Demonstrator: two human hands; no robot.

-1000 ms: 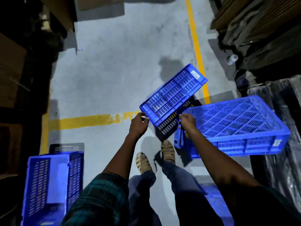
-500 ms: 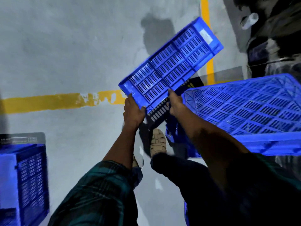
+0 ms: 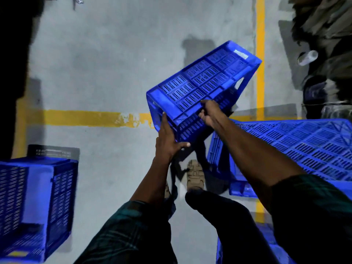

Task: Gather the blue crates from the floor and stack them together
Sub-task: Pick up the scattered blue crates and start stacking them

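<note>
A slatted blue crate (image 3: pixel 202 86) hangs tilted in the air at centre, a long side turned up toward me. My left hand (image 3: pixel 168 141) grips its near lower corner. My right hand (image 3: pixel 210 114) clasps its near edge a little to the right. Just right of it a second blue crate (image 3: pixel 297 147) lies upside down, its ribbed base facing up. A third blue crate (image 3: pixel 36 202) lies on its side on the floor at lower left, its opening facing me. Part of another blue crate (image 3: pixel 222 250) shows at the bottom edge.
Grey concrete floor with a yellow line (image 3: pixel 83 118) across and another yellow line (image 3: pixel 260 54) running away on the right. Dark bundles and a pale cup (image 3: pixel 307 57) crowd the upper right. A dark mass fills the upper left. My sandalled foot (image 3: pixel 195 175) stands below the held crate.
The held crate has risen off the floor and tipped so more of its end shows. My left hand has slid under its near corner. The view has shifted closer.
</note>
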